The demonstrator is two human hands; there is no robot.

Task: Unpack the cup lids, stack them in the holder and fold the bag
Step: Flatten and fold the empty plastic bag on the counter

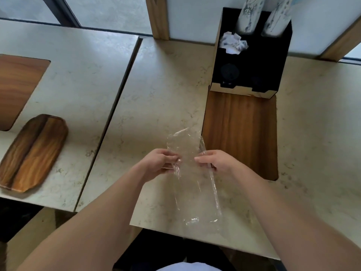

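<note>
Bag: a clear, thin, crinkled plastic bag (192,173) lay lengthwise on the pale marbled counter (156,85), empty as far as could be seen, its middle lifted between the two hands and its near end hanging over the counter edge.
Left hand: the left hand (161,162) was closed in a pinch on the bag's left edge.
Right hand: the right hand (214,160) was pinched shut on the bag's right edge, thumb tip facing the left hand across the film.
Step in hand: judged to be folding, since no lids remained in the bag.
Doing it well: flatten the film against the counter first, press out air toward the open end, match the two long edges, then crease with a flat palm; slippery film springs back if released early.
Holder: a black compartmented box with pale plywood sides (252,55) stood well beyond the right hand.
Holder contents: two tall stacks of white printed paper cups (247,14) at the back, a crumpled white paper (233,43) before them, and a dark round lid stack (229,72), hard to distinguish, nearest.
Tray: an oblong dark wooden tray (34,153) sat empty, far beyond the left hand's outer side.
</note>
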